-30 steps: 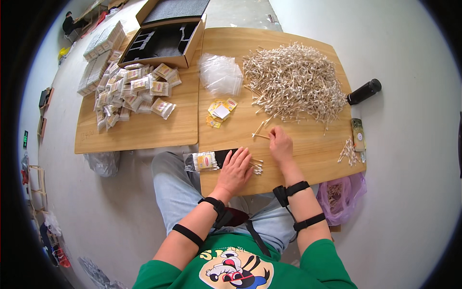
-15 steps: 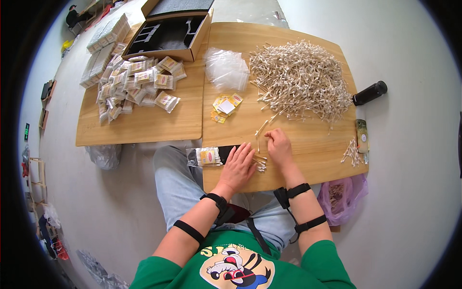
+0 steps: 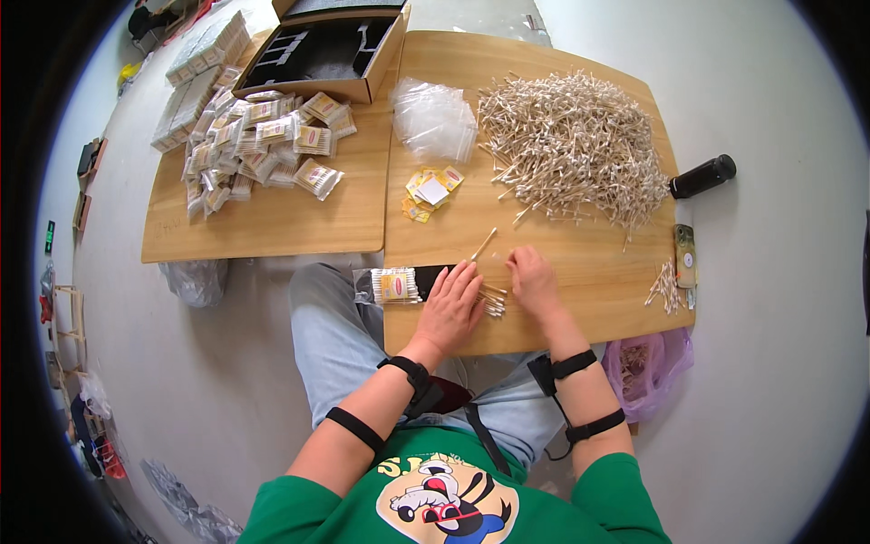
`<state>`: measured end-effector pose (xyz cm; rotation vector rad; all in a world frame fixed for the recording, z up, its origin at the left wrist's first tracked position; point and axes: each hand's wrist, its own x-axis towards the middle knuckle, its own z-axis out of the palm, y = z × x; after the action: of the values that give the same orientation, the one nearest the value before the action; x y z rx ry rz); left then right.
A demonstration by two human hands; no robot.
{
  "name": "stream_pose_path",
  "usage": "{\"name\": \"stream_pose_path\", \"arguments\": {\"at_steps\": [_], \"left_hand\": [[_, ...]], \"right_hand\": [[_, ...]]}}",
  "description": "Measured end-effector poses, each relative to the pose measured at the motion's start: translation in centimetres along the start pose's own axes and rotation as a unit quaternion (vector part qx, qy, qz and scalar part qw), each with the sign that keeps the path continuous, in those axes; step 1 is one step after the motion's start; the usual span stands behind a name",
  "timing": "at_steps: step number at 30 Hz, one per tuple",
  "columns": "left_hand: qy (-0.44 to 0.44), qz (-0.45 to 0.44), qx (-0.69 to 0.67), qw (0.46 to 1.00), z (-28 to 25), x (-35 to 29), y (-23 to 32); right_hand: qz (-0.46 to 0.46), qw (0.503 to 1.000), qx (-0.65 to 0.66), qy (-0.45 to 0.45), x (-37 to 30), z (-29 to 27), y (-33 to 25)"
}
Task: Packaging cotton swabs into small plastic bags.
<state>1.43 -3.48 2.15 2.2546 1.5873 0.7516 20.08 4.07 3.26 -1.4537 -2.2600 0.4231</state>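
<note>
My left hand [image 3: 449, 306] lies flat over a flat black piece [image 3: 430, 279] near the table's front edge. Beside its thumb, several loose cotton swabs [image 3: 495, 301] stick out from under the palm. To its left is a clear bag [image 3: 364, 286] holding a row of cotton swabs and a yellow-and-white label card [image 3: 397, 286]. A single cotton swab [image 3: 485, 245] slants just beyond my left fingertips. My right hand [image 3: 536, 283] hovers close by on the right, fingers curled into a pinch; anything between them is too small to make out.
A large heap of cotton swabs [image 3: 575, 150] covers the far right. Clear empty bags [image 3: 435, 118] and label cards [image 3: 433, 190] lie left of it. Filled packs [image 3: 263, 150] and an open box [image 3: 317, 63] occupy the left table. A black bottle [image 3: 703, 177] and phone [image 3: 684, 257] sit rightward.
Of the loose swabs beyond my left fingertips, one slanting swab now shows there. My right hand has shifted slightly to the right and down. The left hand stays nearly in place.
</note>
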Motion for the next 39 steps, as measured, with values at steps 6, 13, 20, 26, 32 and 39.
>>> {"name": "stream_pose_path", "arguments": {"at_steps": [6, 13, 20, 26, 32, 39], "left_hand": [[0.003, 0.003, 0.004, 1.0, 0.3, 0.0, -0.2], [0.014, -0.002, -0.017, 1.0, 0.3, 0.0, 0.0], [0.018, -0.013, 0.004, 1.0, 0.5, -0.1, 0.0], [-0.008, 0.002, 0.027, 1.0, 0.9, 0.1, -0.3], [-0.045, 0.007, 0.03, 0.999, -0.3, 0.2, 0.4], [-0.021, 0.027, -0.033, 0.999, -0.5, 0.3, 0.4]], "right_hand": [[0.042, 0.998, 0.035, 0.007, 4.3, 0.2, -0.3], [-0.13, 0.991, 0.022, 0.037, 7.2, 1.3, -0.5], [-0.127, 0.989, 0.072, -0.025, 2.3, 0.2, -1.0], [0.063, 0.991, 0.092, 0.067, -2.9, -1.2, 2.6], [0.189, 0.961, -0.152, 0.134, -8.0, -6.7, 14.2], [0.194, 0.933, -0.277, 0.124, -7.6, -9.6, 14.0]]}}
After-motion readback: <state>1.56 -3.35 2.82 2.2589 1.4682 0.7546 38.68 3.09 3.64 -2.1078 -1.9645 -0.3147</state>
